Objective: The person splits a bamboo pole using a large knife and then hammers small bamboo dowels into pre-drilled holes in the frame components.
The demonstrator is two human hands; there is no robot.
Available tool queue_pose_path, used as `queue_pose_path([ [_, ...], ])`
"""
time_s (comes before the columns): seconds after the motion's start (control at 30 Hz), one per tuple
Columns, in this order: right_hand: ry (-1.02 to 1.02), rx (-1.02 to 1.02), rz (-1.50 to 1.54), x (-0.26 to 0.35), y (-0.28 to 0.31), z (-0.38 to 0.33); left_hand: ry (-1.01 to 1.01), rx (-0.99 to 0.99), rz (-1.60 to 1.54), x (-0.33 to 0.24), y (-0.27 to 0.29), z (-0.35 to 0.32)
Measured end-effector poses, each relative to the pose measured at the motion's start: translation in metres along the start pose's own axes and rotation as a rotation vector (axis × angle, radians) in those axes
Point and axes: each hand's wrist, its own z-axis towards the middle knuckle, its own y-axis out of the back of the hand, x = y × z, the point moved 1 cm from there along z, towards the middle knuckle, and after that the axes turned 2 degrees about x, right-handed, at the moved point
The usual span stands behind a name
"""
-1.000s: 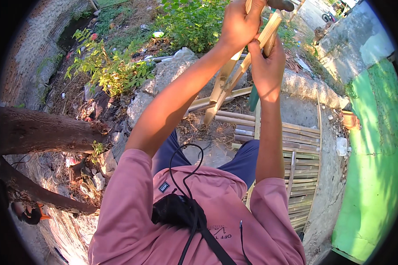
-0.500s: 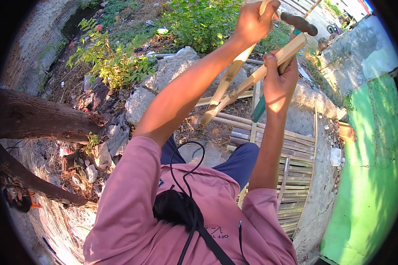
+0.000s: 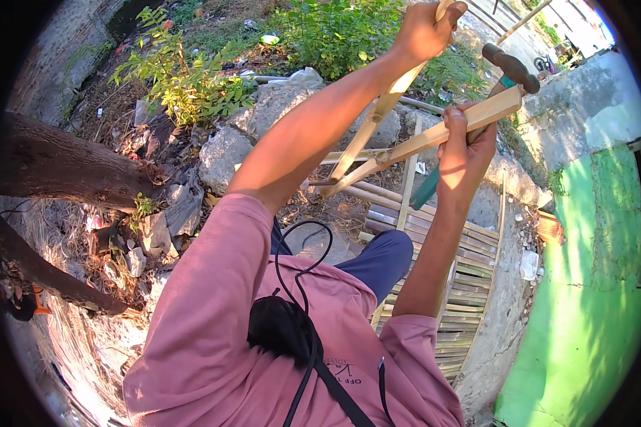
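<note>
My left hand is closed around the upper end of a pale bamboo strip, raised at the top of the view. In my right hand, lower and to the right, are a second bamboo strip and a hammer with a dark head and green handle. The hammer head sticks out beyond the strip's upper end; its handle passes below my fingers. Both strips slant down toward me and come together at their lower ends, forming a V. Whether they are joined there I cannot tell.
A slatted bamboo panel lies at the right of my knees, beside a green wall. Concrete rubble and leafy plants lie ahead. Tree trunks stand at the left.
My right hand has moved right and slightly down with the hammer and strip. My left hand has shifted a little right. The gap between the strips has widened.
</note>
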Motion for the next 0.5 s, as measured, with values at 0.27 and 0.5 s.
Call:
queue_pose_path([
  [0.27, -0.005, -0.011, -0.036, 0.015, 0.004, -0.018, -0.001, 0.006, -0.078, 0.032, 0.03, 0.013],
  [0.5, -0.106, -0.105, -0.022, 0.022, 0.026, -0.036, 0.044, -0.067, -0.079, 0.035, -0.003, 0.008],
])
